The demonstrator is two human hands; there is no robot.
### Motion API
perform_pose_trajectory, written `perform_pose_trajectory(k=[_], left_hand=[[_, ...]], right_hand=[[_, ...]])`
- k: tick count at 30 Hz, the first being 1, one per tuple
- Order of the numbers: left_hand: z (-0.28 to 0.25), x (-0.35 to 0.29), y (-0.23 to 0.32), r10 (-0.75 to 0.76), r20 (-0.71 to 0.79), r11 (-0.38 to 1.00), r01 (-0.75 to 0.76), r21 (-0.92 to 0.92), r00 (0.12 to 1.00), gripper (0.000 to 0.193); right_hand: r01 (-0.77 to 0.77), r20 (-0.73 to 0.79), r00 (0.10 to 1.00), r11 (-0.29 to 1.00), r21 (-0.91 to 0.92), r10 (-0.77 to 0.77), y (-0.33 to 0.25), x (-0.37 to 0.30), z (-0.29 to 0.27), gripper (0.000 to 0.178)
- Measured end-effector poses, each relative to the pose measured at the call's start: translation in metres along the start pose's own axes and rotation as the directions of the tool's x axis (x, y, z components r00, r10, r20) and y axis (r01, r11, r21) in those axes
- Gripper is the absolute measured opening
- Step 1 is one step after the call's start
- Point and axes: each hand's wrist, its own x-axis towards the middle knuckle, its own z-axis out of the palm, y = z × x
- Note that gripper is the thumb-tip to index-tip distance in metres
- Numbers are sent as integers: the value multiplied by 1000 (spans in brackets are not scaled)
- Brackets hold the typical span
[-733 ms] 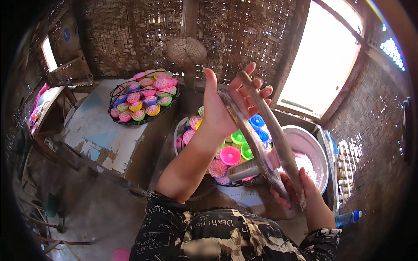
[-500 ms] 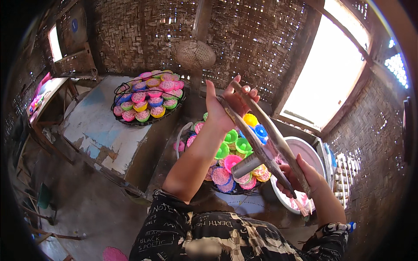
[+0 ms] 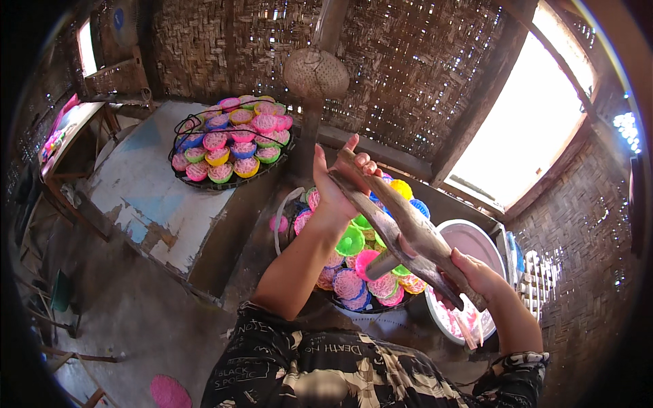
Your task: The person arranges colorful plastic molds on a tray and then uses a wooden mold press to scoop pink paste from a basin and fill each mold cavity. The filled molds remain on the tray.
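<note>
Left fingers (image 3: 369,165) curled, right fingers (image 3: 465,262) clasped lower

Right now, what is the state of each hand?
Left hand: holding the far end of the wooden press, thumb raised.
Right hand: holding its near end.

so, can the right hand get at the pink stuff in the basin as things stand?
Probably not: the right hand is busy gripping the lower end of the wooden handles. The basin is uncovered and close by in view, so freed, it likely could.
</note>
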Motion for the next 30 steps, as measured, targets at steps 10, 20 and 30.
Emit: perform_pose_trajectory(k=[10,20,30], left_hand=[[-3,20,14,-43,-41,996,40,-76,998,65],[7,-5,-1,-23,-165,1000,23,1,986,61],[21,5,9,-3,-224,1000,1,-9,975,56]], right_hand=[[86,-156,981,981,-177,-114,-16,9,12,53],[54,-164,982,968,-245,-97,-6,-9,9,54],[111,-237,949,925,-363,-207,-11,-1,19,48]])
